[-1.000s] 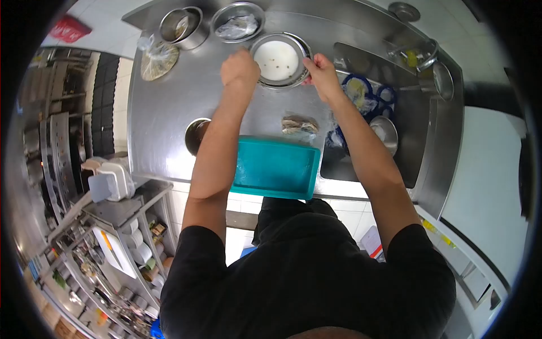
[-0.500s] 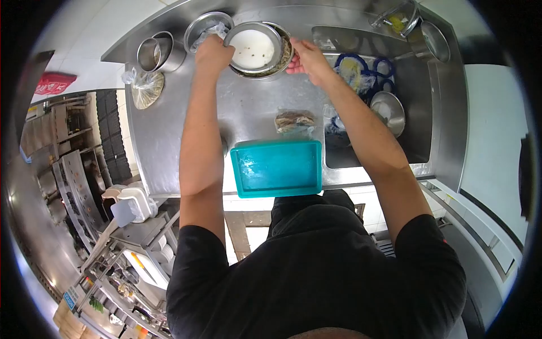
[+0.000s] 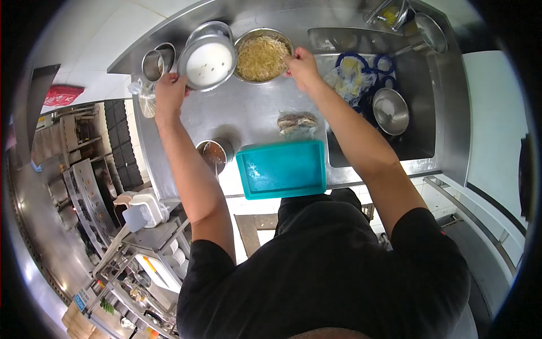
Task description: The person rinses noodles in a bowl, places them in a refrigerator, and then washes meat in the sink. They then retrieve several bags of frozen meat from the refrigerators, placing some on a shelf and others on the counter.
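Observation:
My left hand [image 3: 170,92] grips the near rim of a round steel bowl [image 3: 208,62] with a whitish inside, held up over the left part of the steel counter [image 3: 248,116]. Beside it stands a steel bowl of pale shredded strands [image 3: 262,56], uncovered. My right hand [image 3: 301,68] holds that bowl's right rim. A teal tray [image 3: 282,168] lies at the counter's near edge, below both hands.
A small plastic-wrapped packet [image 3: 296,122] lies above the tray. A steel cup [image 3: 213,153] stands left of the tray, another steel pot [image 3: 156,62] at the far left. The sink [image 3: 418,121] on the right holds a steel bowl [image 3: 392,111] and blue-rimmed items in plastic [image 3: 355,70].
The whitish steel bowl sat on top of the strand-filled bowl with both hands at its rim. My left hand has lifted it off and carried it left, uncovering the strands.

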The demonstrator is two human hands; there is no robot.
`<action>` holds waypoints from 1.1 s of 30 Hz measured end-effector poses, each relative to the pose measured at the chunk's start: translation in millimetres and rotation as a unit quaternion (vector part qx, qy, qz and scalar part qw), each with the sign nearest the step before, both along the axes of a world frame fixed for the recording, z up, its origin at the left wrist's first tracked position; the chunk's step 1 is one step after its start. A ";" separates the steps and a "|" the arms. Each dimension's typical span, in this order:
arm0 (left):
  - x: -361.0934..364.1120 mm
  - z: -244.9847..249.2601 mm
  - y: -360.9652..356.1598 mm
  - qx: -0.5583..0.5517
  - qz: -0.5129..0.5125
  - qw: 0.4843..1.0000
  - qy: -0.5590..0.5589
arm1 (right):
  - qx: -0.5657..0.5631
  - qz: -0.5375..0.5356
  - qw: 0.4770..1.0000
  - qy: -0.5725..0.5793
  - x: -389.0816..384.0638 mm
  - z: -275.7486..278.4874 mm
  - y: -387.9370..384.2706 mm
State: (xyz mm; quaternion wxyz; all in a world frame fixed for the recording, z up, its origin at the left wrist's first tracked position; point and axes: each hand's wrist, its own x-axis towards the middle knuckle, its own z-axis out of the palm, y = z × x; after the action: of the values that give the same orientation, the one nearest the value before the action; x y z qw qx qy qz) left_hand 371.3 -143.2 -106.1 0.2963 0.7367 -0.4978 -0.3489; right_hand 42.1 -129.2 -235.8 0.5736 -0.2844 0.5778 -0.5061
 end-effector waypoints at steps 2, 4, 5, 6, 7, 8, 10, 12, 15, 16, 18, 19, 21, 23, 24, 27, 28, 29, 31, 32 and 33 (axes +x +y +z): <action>11.3 -7.3 5.7 0.007 0.003 1.000 -0.006 | -0.016 -0.020 0.999 -0.024 -14.0 -4.3 6.4; 17.2 -20.3 10.8 0.028 -0.002 0.999 -0.021 | -0.020 -0.041 0.998 -0.032 -36.3 -6.8 19.3; 16.3 -28.9 11.2 0.032 0.003 0.999 -0.013 | -0.019 -0.051 0.998 -0.033 -49.7 -4.4 25.8; 14.6 -39.3 12.4 0.037 0.006 0.999 -0.005 | -0.017 -0.062 0.997 -0.034 -62.1 2.8 37.5; 13.5 -53.0 12.5 0.042 0.010 0.999 0.002 | -0.015 -0.074 0.997 -0.035 -75.8 7.3 47.3; 10.8 -66.8 11.5 0.057 0.006 0.998 0.013 | -0.016 -0.082 0.996 -0.027 -91.1 9.5 55.3; 3.1 -101.3 6.2 0.087 -0.007 0.996 0.031 | -0.017 -0.105 0.994 -0.013 -124.7 7.8 74.1; -11.2 -138.4 6.9 0.085 0.011 0.992 0.090 | -0.034 -0.133 0.990 -0.013 -157.5 14.9 92.4; -38.4 -147.7 20.4 0.116 0.043 0.981 0.147 | -0.035 -0.165 0.986 -0.002 -200.5 26.5 119.8; -46.4 -146.1 24.9 0.131 0.055 0.977 0.161 | -0.048 -0.170 0.984 0.006 -212.9 28.6 126.8; -57.5 -140.0 29.6 0.051 0.013 0.997 -0.063 | -0.052 -0.171 0.984 0.014 -240.6 32.0 137.5; -67.5 -127.9 32.8 0.009 -0.005 0.984 -0.176 | -0.050 -0.167 0.984 0.031 -253.0 34.4 142.4; -104.7 -79.7 36.9 -0.050 0.009 0.961 -0.272 | -0.048 -0.159 0.984 0.061 -279.6 37.2 145.7; -154.9 -64.4 36.2 -0.134 -0.045 0.974 -0.176 | -0.048 -0.122 0.990 0.048 -307.7 30.6 150.6; -184.3 -73.6 31.9 -0.181 -0.104 0.978 -0.027 | -0.045 -0.102 0.993 0.048 -319.0 35.5 153.7; -334.4 -16.2 39.8 0.005 -0.312 0.948 0.061 | -0.026 -0.047 0.998 0.042 -339.1 51.0 160.0; -360.1 -59.5 23.3 0.026 -0.369 0.927 0.061 | -0.027 -0.026 0.998 0.058 -349.6 51.0 160.7; -393.6 -49.2 28.8 0.023 -0.381 0.922 0.063 | -0.032 0.005 0.997 0.076 -361.7 51.7 155.4; -429.7 -44.2 31.0 0.142 -0.384 0.901 0.143 | -0.029 0.052 0.992 0.108 -368.1 66.0 153.1; -438.6 -58.9 31.4 0.069 -0.416 0.898 0.124 | -0.027 0.060 0.996 0.054 -367.8 71.1 149.5; -448.3 -85.7 41.7 0.064 -0.360 0.921 0.135 | -0.035 0.068 0.995 0.056 -374.6 58.5 147.9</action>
State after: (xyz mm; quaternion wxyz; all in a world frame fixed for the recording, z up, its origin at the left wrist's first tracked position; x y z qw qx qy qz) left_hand -77.0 -101.5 -191.8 0.1672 0.4710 -0.6617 -0.5589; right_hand -332.5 18.7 -177.2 0.5631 -0.3713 0.5705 -0.4686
